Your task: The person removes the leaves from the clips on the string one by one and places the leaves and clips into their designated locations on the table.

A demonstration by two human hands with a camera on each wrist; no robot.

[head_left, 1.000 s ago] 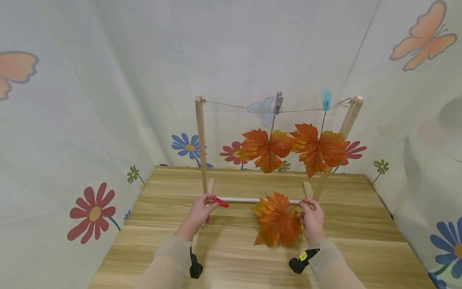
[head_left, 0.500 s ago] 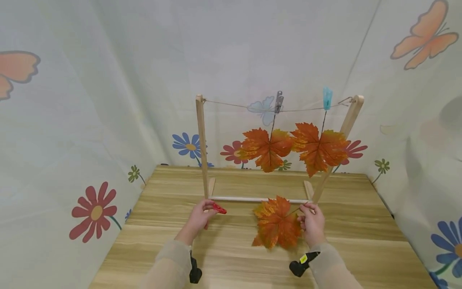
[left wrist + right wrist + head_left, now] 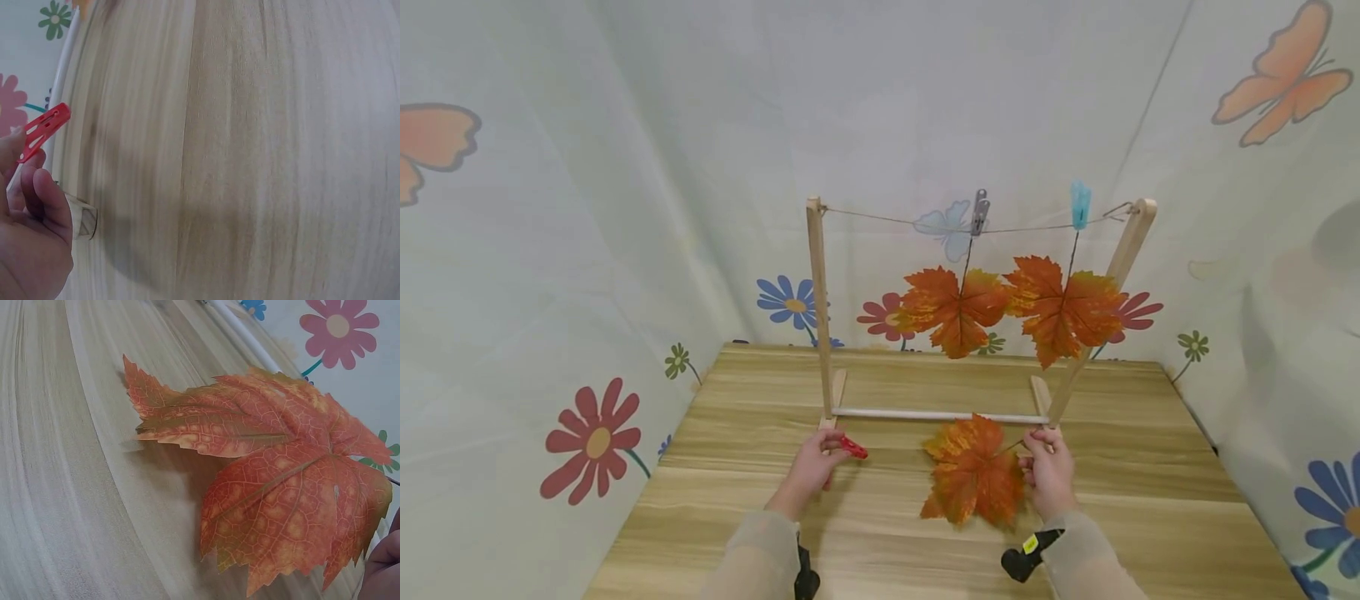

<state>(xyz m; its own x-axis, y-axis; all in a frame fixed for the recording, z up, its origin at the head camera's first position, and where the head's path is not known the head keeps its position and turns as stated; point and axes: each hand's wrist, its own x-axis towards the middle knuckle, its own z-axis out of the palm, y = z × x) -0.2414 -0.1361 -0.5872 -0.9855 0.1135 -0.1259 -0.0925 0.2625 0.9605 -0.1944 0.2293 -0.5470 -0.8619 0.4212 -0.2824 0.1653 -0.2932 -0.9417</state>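
Between the thumb and fingers of my left hand (image 3: 811, 468) a red clothespin (image 3: 853, 447) is pinched; the left wrist view shows this clothespin (image 3: 45, 131) from the side. My right hand (image 3: 1049, 468) pinches the thin stem of an orange maple leaf (image 3: 976, 473), whose blade hangs to the left over the table. In the right wrist view the leaf (image 3: 275, 469) fills the middle, and only a bit of the hand (image 3: 382, 565) shows. On the string (image 3: 880, 218) a grey clothespin (image 3: 980, 212) and a blue clothespin (image 3: 1080, 206) each hold a leaf by its stem.
The string runs between the left wooden post (image 3: 820, 308) and the right wooden post (image 3: 1131, 242). A white rod (image 3: 902, 413) joins them low down, behind both hands. All of it stands on a wood-grain table (image 3: 760, 383) before a flower-printed cloth (image 3: 625, 167).
Both hands have come slightly nearer the body and lower, with the red clothespin and the leaf still in them. The two hanging leaves stay as they were.
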